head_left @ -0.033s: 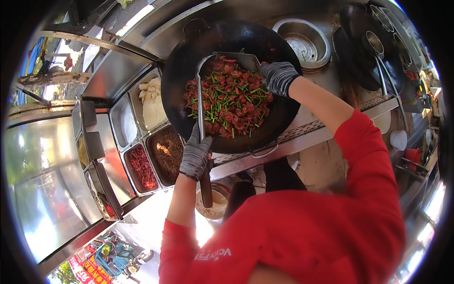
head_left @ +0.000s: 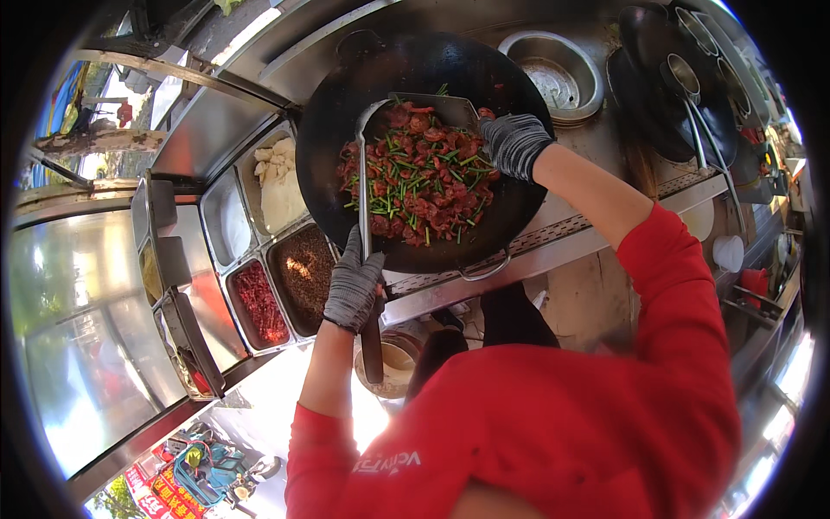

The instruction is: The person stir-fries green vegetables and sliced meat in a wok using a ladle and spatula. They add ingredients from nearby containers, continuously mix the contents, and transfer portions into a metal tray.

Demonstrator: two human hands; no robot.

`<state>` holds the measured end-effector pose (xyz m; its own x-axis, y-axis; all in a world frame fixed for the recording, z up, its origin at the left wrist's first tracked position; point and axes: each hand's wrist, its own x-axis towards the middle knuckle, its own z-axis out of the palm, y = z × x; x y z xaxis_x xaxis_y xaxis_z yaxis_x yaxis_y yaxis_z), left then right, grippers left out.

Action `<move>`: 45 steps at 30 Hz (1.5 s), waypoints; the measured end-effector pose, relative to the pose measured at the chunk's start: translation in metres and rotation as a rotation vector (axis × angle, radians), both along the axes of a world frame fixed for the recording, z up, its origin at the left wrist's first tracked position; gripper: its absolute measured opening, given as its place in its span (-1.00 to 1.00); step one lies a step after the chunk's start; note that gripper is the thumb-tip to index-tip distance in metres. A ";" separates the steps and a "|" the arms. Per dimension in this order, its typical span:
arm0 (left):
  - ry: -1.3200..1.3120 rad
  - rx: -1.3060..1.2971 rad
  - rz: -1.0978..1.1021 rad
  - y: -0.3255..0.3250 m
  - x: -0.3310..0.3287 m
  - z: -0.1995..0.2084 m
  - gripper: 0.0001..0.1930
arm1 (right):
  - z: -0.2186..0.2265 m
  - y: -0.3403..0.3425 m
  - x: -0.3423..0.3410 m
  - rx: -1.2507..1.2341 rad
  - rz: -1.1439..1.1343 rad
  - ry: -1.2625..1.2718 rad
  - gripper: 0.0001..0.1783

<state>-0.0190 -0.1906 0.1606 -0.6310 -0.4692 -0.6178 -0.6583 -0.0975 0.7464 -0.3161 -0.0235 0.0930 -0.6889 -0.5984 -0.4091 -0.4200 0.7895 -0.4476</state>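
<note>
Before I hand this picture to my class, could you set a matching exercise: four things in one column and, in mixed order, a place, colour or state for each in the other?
Things:
1. Left hand
2. Wok
3. Cut green stems
4. Round metal pan

Place, colour or state:
A. Mixed among red meat pieces
B. To the right of the cooking vessel in use
C. Gloved, gripping the long-handled spatula
D. Black, with food heaped inside

Right pairs: 1-C, 2-D, 3-A, 4-B.

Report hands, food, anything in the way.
Grey-gloved left hand gripping long metal spatula. Right hand near its blade, contact unclear. Red-and-green food in round black wok, spatula across it.
</note>
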 end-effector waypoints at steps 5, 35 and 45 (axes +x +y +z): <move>0.086 -0.043 -0.132 -0.018 0.090 0.032 -0.33 | 0.074 0.041 0.089 0.203 0.249 0.363 -0.55; -0.008 -0.565 -0.473 -0.063 0.145 0.042 -0.36 | 0.169 0.059 0.014 0.725 0.042 0.160 -0.60; 0.155 -0.577 0.004 -0.036 0.075 -0.035 -0.39 | 0.141 0.027 -0.010 0.415 0.462 0.479 -0.67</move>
